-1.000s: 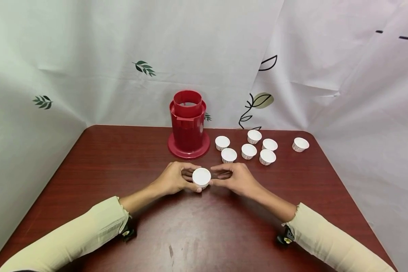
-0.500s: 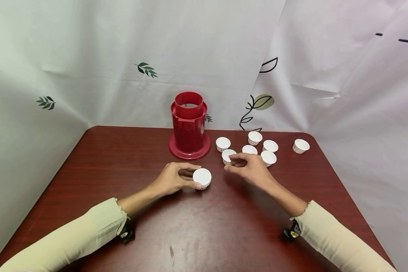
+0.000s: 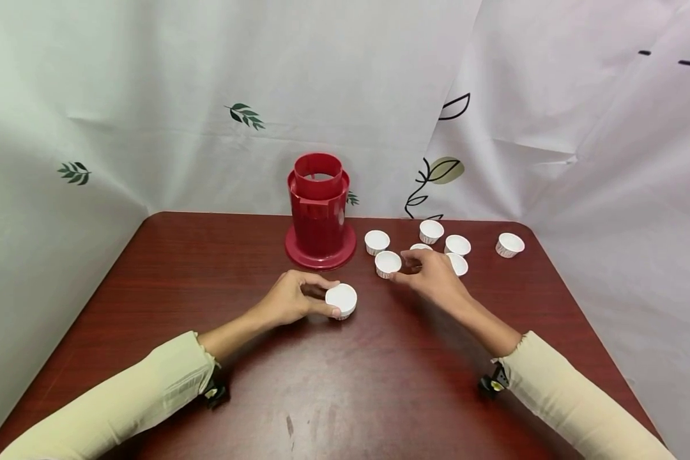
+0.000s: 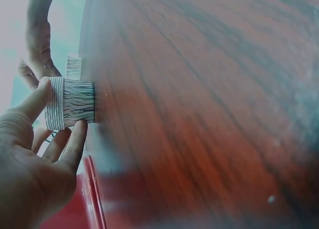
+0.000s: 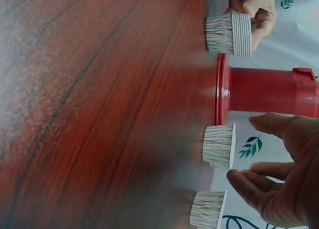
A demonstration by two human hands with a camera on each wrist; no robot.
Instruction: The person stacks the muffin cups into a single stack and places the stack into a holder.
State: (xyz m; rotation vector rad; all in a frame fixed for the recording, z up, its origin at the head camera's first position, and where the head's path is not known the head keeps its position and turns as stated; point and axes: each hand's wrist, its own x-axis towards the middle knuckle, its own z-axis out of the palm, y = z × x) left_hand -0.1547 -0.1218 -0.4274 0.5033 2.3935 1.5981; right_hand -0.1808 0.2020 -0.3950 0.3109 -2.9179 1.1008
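In the head view, my left hand (image 3: 293, 298) holds a small stack of white paper cups (image 3: 342, 299) upright on the table, thumb on the near side. Several nested rims show on the stack (image 4: 70, 103) in the left wrist view. My right hand (image 3: 434, 276) is beside a single white paper cup (image 3: 388, 264), thumb and fingers apart at its right side. In the right wrist view, a gap shows between those fingertips (image 5: 237, 176) and the streaked cup (image 5: 218, 145). The hand partly covers two other cups behind it.
A red cylindrical dispenser (image 3: 319, 220) on a round base stands at the back, left of the cups. Further cups (image 3: 431, 231) sit at the back right, one cup (image 3: 509, 245) off by itself. White curtains (image 3: 345, 76) enclose the reddish-brown table (image 3: 345, 396).
My right hand has moved away from the stack, right and back, to the single cup's right side. My left hand stays on the stack.
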